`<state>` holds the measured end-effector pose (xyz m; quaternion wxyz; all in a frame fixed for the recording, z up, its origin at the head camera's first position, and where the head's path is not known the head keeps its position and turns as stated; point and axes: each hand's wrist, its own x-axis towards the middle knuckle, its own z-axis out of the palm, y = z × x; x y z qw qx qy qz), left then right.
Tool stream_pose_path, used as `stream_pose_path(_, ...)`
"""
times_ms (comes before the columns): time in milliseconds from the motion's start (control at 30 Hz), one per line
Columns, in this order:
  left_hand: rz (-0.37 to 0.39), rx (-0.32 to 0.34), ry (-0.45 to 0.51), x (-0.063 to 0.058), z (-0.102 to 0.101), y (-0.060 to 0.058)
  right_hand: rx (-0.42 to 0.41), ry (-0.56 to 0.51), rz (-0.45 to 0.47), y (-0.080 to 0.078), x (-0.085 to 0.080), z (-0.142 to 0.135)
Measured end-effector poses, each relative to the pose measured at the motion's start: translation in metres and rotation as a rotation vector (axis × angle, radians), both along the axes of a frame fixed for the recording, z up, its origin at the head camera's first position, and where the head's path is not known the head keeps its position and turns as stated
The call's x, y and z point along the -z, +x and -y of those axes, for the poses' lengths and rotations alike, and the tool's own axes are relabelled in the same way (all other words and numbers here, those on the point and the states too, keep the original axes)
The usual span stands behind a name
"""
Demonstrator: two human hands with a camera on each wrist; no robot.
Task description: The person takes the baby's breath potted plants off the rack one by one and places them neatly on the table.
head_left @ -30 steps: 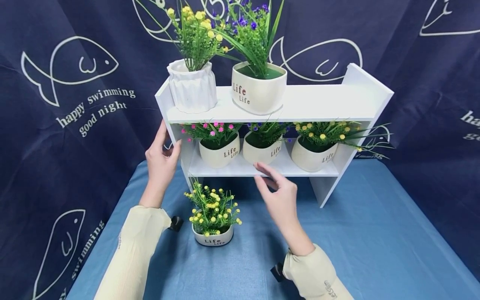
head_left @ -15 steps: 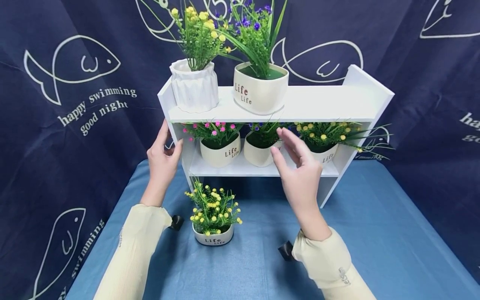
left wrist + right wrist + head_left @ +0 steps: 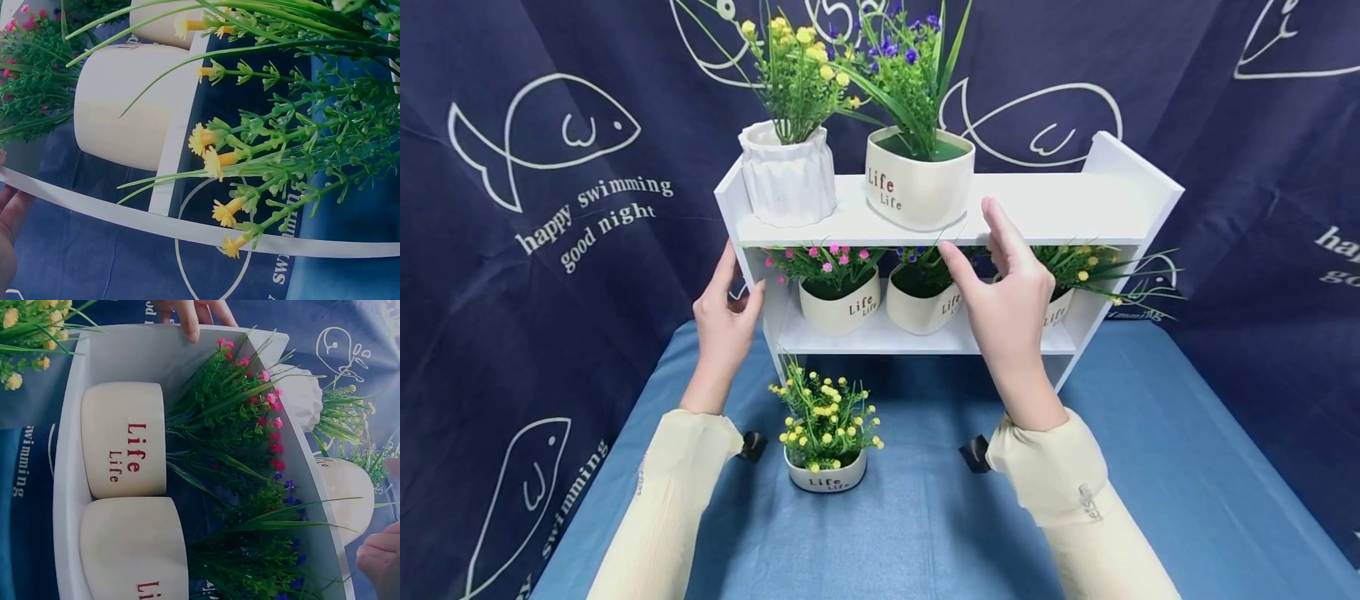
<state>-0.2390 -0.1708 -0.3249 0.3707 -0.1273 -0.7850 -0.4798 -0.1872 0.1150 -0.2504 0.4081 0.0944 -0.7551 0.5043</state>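
Note:
A white two-tier shelf rack (image 3: pixel 1052 208) holds potted artificial plants. My left hand (image 3: pixel 724 321) grips its left side panel at the front edge, thumb on the inner face and fingers outside; the right wrist view also catches the thumb there. My right hand (image 3: pixel 1013 304) is raised in front of the upper board, thumb and fingers spread with nothing between them. Just left of it, a cream "Life" flowerpot (image 3: pixel 921 187) with purple flowers stands on top, beside a ribbed white flowerpot (image 3: pixel 790 183) with yellow flowers. My right hand partly hides the lower right flowerpot (image 3: pixel 1057 310).
The lower board also carries a pink-flowered flowerpot (image 3: pixel 840 304) and a purple-flowered flowerpot (image 3: pixel 917 307). A yellow-flowered flowerpot (image 3: pixel 826 477) stands in front on the blue tablecloth (image 3: pixel 895 533). Behind hangs a dark blue curtain (image 3: pixel 587 317) printed with fish.
My right hand has risen from below the lower board, moving right and up to the upper board's front edge. My left hand has kept its grip on the side panel.

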Motion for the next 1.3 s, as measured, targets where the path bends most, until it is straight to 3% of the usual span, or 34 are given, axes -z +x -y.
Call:
stream_pose_path(633,-0.006,0.006,-0.001,-0.001,0.0,-0.001,0.096,0.084,0.128,-0.021,-0.024,0.004)
stream_pose_path(967,-0.009,0.002,-0.003,-0.002,0.001,0.0,0.055,0.059,0.199,-0.029,-0.035,0.007)
stream_pose_path(1300,-0.001,0.003,0.0,0.0,0.0,0.001,0.101,0.126,0.222,-0.039,-0.038,0.013)
